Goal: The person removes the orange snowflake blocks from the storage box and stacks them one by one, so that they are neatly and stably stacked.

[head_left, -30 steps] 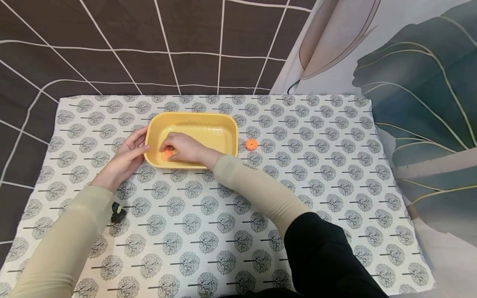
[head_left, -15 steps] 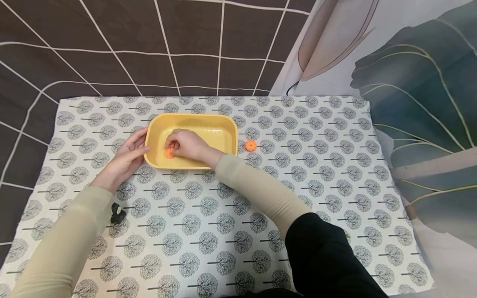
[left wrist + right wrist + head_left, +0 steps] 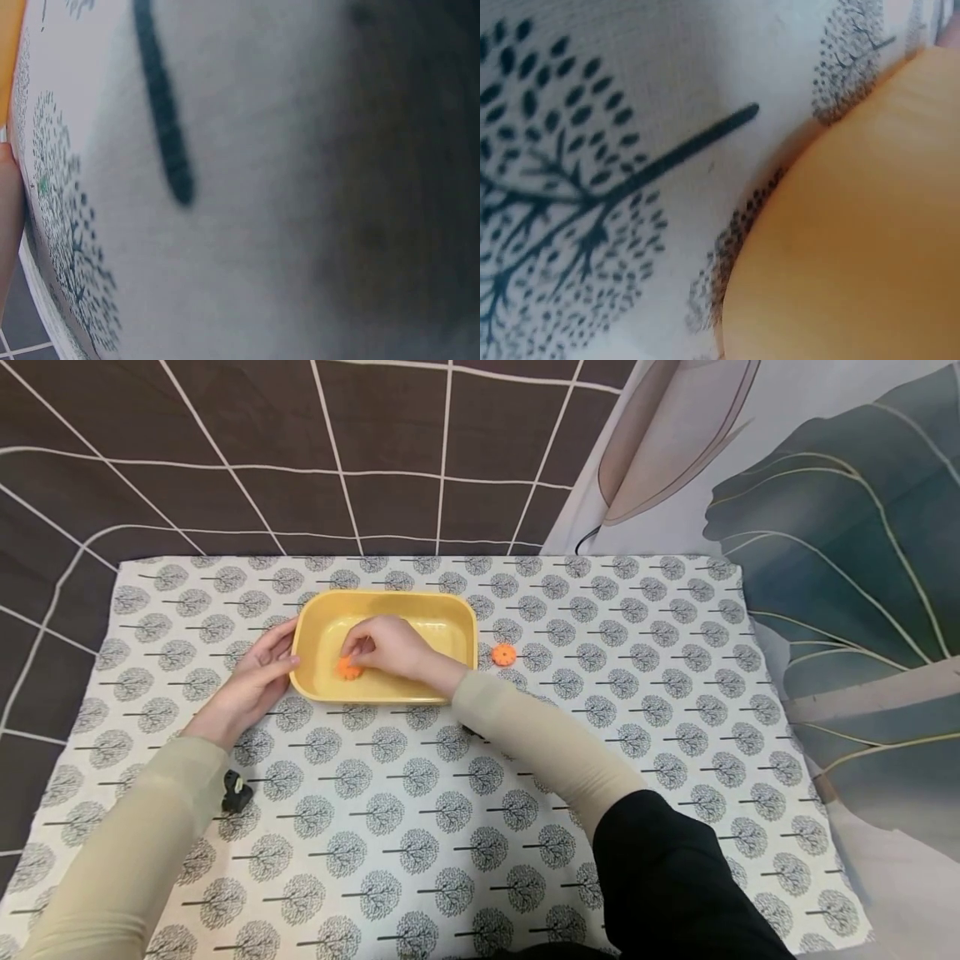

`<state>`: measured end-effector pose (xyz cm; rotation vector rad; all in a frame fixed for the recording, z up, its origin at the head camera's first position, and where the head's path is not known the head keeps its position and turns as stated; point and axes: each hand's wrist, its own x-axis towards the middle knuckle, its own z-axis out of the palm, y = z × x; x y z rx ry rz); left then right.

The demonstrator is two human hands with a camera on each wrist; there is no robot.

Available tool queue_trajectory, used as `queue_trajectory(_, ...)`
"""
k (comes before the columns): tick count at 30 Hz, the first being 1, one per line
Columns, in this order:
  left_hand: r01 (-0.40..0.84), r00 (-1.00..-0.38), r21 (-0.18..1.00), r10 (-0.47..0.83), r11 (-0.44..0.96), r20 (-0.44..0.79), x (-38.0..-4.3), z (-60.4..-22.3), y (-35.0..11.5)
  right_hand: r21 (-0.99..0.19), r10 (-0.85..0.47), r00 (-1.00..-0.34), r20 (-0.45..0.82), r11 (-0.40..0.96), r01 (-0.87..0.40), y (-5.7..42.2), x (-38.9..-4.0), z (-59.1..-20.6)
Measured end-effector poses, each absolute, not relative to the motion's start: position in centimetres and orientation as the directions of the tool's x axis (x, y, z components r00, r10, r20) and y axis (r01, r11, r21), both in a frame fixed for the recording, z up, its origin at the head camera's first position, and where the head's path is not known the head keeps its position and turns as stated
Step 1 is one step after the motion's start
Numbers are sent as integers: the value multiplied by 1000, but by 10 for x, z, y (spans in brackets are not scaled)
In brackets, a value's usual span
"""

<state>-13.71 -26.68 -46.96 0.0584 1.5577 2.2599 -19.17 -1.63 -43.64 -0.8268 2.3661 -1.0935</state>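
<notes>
A yellow rectangular tub (image 3: 442,643) with rounded corners stands toward the back left of the cloth. My left hand (image 3: 258,672) rests against its left end, fingers straight along the outside and the thumb at the rim. Inside the tub, my right hand (image 3: 390,647) pinches a small orange scalloped piece (image 3: 348,669) near the left end; the fingers partly hide it. The tub's yellow wall (image 3: 855,225) fills much of the right wrist view. In the left wrist view only a sliver of the tub (image 3: 9,52) and part of a finger (image 3: 9,210) show.
A second orange scalloped disc (image 3: 504,654) lies on the cloth just right of the tub. The tree-print cloth (image 3: 420,893) covers the table. A small black device (image 3: 237,792) sits at the left wrist. A dark gridded curtain (image 3: 390,443) hangs behind.
Within the tub, my right hand has shifted slightly to the right, and the orange piece at its fingertips has moved with it. My left hand stays at the tub's end.
</notes>
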Motion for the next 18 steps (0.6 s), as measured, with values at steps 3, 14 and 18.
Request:
queue_trajectory(3, -295, -922, 903, 339, -311, -184, -137, -470, -266, -812, -638, -764, -90, 491, -315, -8, -193, -433)
queue_trajectory(14, -307, -923, 893, 332, -328, -196, -137, -471, -268, -833, -602, -792, -105, 488, -260, 24, -198, -413)
queue_trajectory(18, -300, -925, 892, 330, -338, -187, -138, -472, -268, -860, -550, -828, -110, 471, -198, 39, -200, -409)
